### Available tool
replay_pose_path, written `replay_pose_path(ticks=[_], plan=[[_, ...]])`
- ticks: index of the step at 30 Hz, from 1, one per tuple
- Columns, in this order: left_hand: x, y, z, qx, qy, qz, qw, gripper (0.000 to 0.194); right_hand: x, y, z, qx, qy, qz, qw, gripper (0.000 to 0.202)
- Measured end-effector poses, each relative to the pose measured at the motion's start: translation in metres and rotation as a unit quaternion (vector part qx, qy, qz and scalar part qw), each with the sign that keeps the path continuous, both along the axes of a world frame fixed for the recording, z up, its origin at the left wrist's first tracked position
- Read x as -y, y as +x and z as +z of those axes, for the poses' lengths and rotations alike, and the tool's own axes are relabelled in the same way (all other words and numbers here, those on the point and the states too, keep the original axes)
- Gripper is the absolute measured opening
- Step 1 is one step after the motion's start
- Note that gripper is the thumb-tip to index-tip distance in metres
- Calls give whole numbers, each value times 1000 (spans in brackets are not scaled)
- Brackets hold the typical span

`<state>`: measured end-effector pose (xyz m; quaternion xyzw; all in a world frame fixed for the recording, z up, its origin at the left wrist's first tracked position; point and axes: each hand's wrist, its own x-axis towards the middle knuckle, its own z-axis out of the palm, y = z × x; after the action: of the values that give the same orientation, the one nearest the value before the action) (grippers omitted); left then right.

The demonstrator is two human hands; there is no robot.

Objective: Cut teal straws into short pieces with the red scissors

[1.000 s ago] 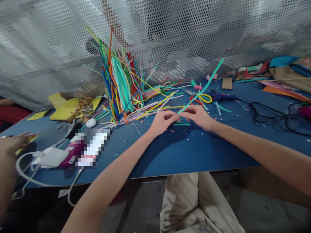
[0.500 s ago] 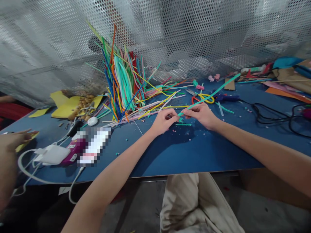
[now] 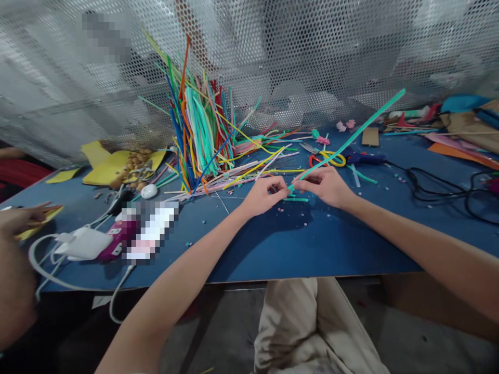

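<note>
A long teal pipe cleaner (image 3: pixel 358 131) slants up to the right from between my fingertips, its lower end bent or doubled. My left hand (image 3: pixel 266 195) pinches it close to that lower end. Right beside it, my right hand (image 3: pixel 324 186) is closed on the same pipe cleaner with thumb and forefinger. Short cut teal pieces (image 3: pixel 298 199) lie on the blue table just under my hands. Behind my right hand rest scissors (image 3: pixel 331 157) with yellow and red handles.
A tall bundle of coloured pipe cleaners (image 3: pixel 200 130) stands at back left, loose ones spread beside it. A glue gun (image 3: pixel 366 157) trails a black cable (image 3: pixel 424 182). At left are a phone (image 3: pixel 152 231), a white charger (image 3: pixel 88 244) and another person's hand (image 3: pixel 27 218). Perforated metal (image 3: pixel 304 62) rises behind.
The free end of the teal pipe cleaner has swung higher and farther right. Both hands keep their pinch with little movement. The view has shifted slightly.
</note>
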<state>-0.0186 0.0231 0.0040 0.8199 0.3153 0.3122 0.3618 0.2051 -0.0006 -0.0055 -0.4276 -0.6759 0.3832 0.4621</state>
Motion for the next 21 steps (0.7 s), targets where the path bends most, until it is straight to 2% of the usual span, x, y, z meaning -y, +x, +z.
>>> replay_pose_path(ticks=[6, 12, 16, 21], plan=[[7, 1, 7, -13, 6, 7, 1000, 33, -2, 0, -5, 48, 28, 1, 998, 31], [16, 7, 16, -1, -89, 0, 996, 47, 0, -1, -1, 65, 48, 12, 997, 29], [14, 9, 13, -5, -136, -2, 991, 41, 0, -2, -2, 78, 60, 12, 995, 27], [7, 6, 8, 11, -100, 32, 994, 45, -4, 0, 3, 67, 14, 21, 997, 32]])
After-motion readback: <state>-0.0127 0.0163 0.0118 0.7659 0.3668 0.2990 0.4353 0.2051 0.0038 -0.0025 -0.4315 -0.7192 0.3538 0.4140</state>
